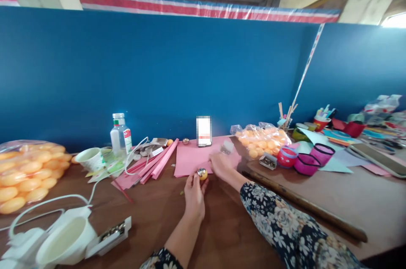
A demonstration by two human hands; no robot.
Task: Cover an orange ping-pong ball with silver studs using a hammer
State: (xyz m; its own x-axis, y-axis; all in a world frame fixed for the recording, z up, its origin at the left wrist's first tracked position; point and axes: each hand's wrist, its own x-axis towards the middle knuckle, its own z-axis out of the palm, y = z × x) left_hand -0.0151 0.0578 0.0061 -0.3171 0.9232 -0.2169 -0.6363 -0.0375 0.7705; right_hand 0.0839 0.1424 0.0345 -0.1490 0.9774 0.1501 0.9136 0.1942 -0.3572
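Observation:
My left hand (194, 197) grips an orange ball (203, 177) between thumb and fingers. Shiny silver pieces, which look like thumbtack heads, cover the ball's top. Just to its right, my right hand (221, 166) is over pink paper sheets (187, 159). Its fingers are blurred, and I cannot make out whether they hold anything. Beyond those fingers lies a small, blurred, pale box (226, 147) on the sheets. A white, pixelated upright object (203, 130) stands at the back of the paper.
Bags of orange balls (31, 176) sit left and back right, the latter near another bag (261, 140). A long wooden stick (307, 207) lies under my right forearm. White cups, a glass bottle (119, 138), cables and an open tack box (111, 235) occupy the left.

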